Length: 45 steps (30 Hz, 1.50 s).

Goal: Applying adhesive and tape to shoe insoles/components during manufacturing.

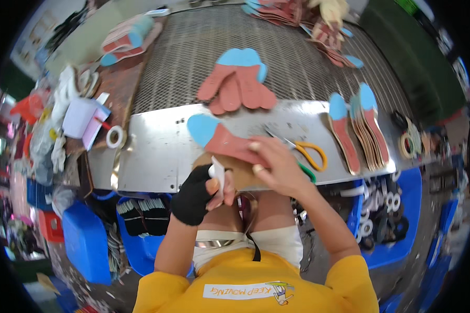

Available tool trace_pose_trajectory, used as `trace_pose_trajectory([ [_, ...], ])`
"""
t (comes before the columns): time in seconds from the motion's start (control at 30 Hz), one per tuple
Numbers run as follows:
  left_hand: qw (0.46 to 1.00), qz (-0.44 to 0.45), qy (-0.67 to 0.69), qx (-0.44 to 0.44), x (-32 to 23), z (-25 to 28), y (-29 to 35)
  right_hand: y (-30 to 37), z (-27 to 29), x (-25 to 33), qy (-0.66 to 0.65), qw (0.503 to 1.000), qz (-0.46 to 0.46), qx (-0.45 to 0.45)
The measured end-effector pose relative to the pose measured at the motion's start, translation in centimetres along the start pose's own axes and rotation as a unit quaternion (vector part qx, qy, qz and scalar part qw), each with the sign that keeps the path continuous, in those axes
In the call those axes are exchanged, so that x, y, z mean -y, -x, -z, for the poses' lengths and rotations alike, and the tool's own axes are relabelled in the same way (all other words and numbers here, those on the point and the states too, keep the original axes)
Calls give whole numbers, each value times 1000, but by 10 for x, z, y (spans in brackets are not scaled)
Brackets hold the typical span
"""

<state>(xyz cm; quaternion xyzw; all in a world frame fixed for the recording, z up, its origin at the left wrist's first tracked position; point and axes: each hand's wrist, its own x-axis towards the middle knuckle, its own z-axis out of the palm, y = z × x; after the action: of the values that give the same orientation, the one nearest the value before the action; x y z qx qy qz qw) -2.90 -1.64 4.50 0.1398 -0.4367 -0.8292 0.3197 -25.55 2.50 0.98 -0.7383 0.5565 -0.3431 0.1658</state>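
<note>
My left hand (198, 193), in a black fingerless glove, is closed on a small white strip (217, 172) that stands up from its fingers. I cannot make out whether the strip is paper or cloth. My bare right hand (279, 164) grips the narrow end of a red insole with a blue end (222, 142), which lies slanting over the metal table edge. Under that insole shows a flat tan piece (240, 169), partly hidden by both hands. Orange-handled scissors (310, 154) rest just beyond my right fingers, with a green handle (307, 172) beside them.
Fanned insoles (240, 86) lie ahead on the mesh conveyor. Upright insoles (368, 125) line the right side of the metal table (154, 151). A tape roll (115, 136) sits at left. Blue bins (410, 229) below the table hold rolls and dark gloves.
</note>
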Motion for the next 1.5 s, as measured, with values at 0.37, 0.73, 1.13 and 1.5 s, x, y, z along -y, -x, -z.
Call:
trace_pose_trajectory([
  [0.37, 948, 206, 220, 100, 120, -33, 29, 125, -12, 43, -677, 728, -104, -25],
  [0.73, 902, 364, -176, 150, 106, -37, 26, 192, 70, 20, -711, 674, -17, -201],
  [1.13, 870, 75, -462, -153, 50, -10, -6, 244, -15, 22, -672, 616, -410, 39],
  [1.5, 522, -84, -839, 128, 27, -7, -67, 244, 41, -2, -525, 783, -258, 210],
])
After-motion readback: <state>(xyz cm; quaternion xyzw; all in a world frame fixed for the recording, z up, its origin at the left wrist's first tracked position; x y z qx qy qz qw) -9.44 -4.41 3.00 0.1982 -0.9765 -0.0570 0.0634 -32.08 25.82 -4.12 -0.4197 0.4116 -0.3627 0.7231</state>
